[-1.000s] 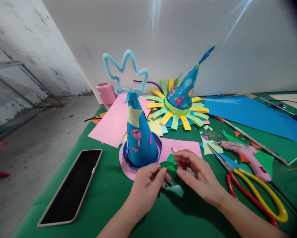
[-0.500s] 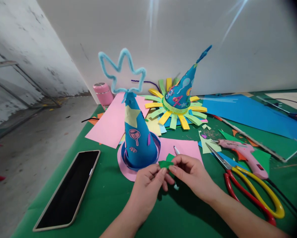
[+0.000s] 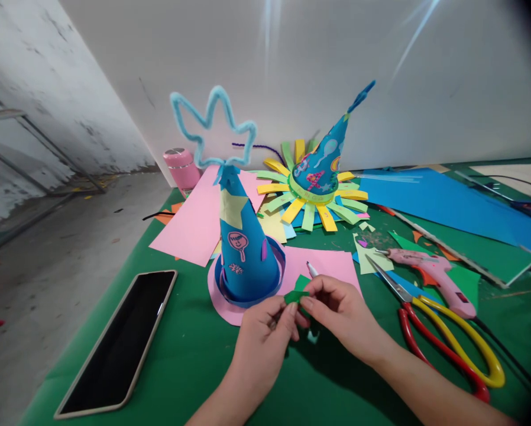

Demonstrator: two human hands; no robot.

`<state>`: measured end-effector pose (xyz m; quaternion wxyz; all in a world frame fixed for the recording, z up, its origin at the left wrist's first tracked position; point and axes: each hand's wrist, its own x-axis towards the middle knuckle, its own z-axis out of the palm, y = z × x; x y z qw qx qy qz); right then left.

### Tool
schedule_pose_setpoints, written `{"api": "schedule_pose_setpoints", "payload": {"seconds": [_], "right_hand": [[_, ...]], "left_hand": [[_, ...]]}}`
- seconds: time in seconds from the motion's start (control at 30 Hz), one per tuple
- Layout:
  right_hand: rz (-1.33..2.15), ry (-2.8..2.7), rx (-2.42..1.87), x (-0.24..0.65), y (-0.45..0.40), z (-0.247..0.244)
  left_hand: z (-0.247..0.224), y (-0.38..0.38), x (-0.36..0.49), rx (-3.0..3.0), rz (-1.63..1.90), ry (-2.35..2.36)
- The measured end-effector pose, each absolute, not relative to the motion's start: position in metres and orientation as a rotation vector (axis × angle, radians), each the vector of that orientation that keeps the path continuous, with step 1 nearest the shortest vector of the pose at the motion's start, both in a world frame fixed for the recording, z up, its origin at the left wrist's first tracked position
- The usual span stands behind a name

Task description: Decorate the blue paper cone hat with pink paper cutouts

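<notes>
A small piece of green paper is pinched between the fingertips of my left hand and my right hand. Both hands are closed and meet just in front of a blue paper cone hat with a pink brim. The hat carries a pale yellow star, small drawn stickers and a light-blue fuzzy pipe cleaner bent into a zigzag outline on its tip. Behind my fingers, a white marker and some more green paper lie by a pink sheet.
A phone lies at the left. To the right are scissors with red and yellow handles and a pink glue gun. Farther back stand a second cone hat with paper strips and a pink bottle, near blue card.
The green paper has tilted slightly between my fingertips. My hands otherwise stay in place, and the whole view has shifted a little.
</notes>
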<state>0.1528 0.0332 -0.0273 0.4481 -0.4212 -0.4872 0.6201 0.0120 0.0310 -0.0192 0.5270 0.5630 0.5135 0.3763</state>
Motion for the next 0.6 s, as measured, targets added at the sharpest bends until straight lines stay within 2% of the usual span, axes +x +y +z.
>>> {"api": "schedule_pose_setpoints", "payload": {"seconds": [0.37, 0.6], "right_hand": [[1.534, -1.165, -1.180, 0.1547, 0.0378, -0.0273], [1.590, -1.236, -1.191, 0.1592, 0.0368, -0.0234]], "left_hand": [[-0.0260, 0.0342, 0.0124, 0.759, 0.839, 0.942], [-0.0261, 0.0382, 0.0114, 0.703, 0.853, 0.982]]}}
